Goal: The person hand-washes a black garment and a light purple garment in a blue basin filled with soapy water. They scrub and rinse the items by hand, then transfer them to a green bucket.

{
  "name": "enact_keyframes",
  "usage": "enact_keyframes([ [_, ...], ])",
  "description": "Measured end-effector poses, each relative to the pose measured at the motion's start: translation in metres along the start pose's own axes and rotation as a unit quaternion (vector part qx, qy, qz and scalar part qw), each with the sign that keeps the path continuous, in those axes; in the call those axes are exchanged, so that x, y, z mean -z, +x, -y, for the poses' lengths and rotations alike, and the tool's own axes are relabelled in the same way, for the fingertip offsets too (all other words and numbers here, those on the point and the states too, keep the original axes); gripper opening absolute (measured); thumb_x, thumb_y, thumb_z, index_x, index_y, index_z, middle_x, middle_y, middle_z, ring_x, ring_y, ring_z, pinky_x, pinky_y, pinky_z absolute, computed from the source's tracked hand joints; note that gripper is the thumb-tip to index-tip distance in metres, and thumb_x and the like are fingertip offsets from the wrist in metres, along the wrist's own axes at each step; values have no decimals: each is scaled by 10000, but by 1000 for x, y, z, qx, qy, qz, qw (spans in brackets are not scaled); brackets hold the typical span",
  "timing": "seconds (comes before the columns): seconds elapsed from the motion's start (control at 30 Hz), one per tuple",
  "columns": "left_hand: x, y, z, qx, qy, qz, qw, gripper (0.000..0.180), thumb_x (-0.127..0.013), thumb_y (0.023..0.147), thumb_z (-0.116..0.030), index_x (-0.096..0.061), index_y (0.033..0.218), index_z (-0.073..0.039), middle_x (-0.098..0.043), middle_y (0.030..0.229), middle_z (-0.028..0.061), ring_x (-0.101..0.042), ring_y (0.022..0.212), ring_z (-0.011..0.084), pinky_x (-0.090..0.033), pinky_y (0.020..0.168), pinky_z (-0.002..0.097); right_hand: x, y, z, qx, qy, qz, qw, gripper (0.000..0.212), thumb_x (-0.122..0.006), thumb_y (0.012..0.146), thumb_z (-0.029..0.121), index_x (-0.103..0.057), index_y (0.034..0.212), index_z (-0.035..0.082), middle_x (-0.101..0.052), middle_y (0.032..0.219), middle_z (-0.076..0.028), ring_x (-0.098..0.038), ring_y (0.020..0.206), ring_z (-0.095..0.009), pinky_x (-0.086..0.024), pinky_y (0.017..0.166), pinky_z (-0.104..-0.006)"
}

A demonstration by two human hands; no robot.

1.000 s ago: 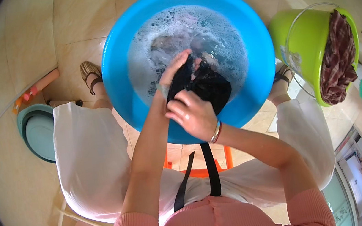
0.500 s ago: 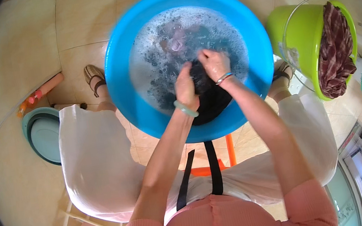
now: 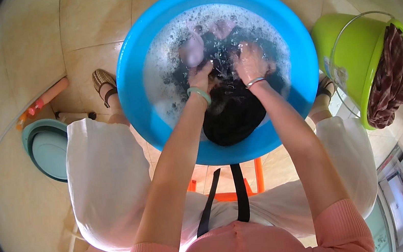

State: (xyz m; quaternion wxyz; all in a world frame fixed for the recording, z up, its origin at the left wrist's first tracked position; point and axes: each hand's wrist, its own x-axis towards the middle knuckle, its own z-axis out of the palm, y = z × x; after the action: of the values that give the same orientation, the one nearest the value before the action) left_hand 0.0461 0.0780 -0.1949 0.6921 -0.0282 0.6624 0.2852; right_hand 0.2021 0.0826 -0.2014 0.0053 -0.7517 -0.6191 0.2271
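Blue round plastic basin (image 3: 132,94), upper centre, holds sudsy water (image 3: 160,85) and bunched, wet black cloth (image 3: 233,116); left hand (image 3: 200,78) and right hand (image 3: 250,65) are partly submerged, grip unclear.

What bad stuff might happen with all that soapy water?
Soapy water might splash over the blue basin's rim and make the tiled floor slippery. Also, the pale green bracelet by the left hand is close to the black cloth, so it might snag.
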Motion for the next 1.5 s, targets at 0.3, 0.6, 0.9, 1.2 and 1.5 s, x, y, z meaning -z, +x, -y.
enact_keyframes([
  [0.3,-3,-66,-30,89,-134,290,943,186,-595,936,-303,-586,1076,-180,-577,1035,100,-552,807,178,-495,715,341,112,-117,91,323,249,-30,913,190,-731,710,260,-593,756,137,-473,840,-8,-537,765,-180,-466,612,-314],
  [0.6,-17,-98,-20,85,-210,339,913,310,-455,984,-424,-546,991,-127,-544,790,17,-514,681,137,-460,602,280,112,-94,107,283,304,-205,886,266,-770,674,205,-520,623,135,-494,708,-10,-554,573,-158,-443,470,-293],
  [0.9,-30,-75,3,0,-101,27,995,202,-588,896,-306,-573,947,-111,-609,903,27,-581,930,168,-467,822,359,39,-9,-2,53,194,-107,974,257,-547,908,286,-597,766,77,-624,755,-135,-602,708,-383,-478,602,-473],
  [1.2,7,-4,5,-34,-80,66,994,495,-610,916,-157,-384,1357,-169,-535,1247,73,-540,1112,272,-449,900,467,3,-10,-29,148,-40,17,988,342,-622,859,378,-603,1079,117,-547,1049,-117,-582,914,-326,-489,747,-466],
  [1.5,10,-23,-19,154,-164,299,928,467,-605,914,-241,-433,1343,-175,-618,1118,72,-612,935,222,-512,784,358,80,-79,63,217,267,-27,938,151,-688,772,234,-611,812,111,-522,890,-58,-571,805,-253,-483,657,-391],
])
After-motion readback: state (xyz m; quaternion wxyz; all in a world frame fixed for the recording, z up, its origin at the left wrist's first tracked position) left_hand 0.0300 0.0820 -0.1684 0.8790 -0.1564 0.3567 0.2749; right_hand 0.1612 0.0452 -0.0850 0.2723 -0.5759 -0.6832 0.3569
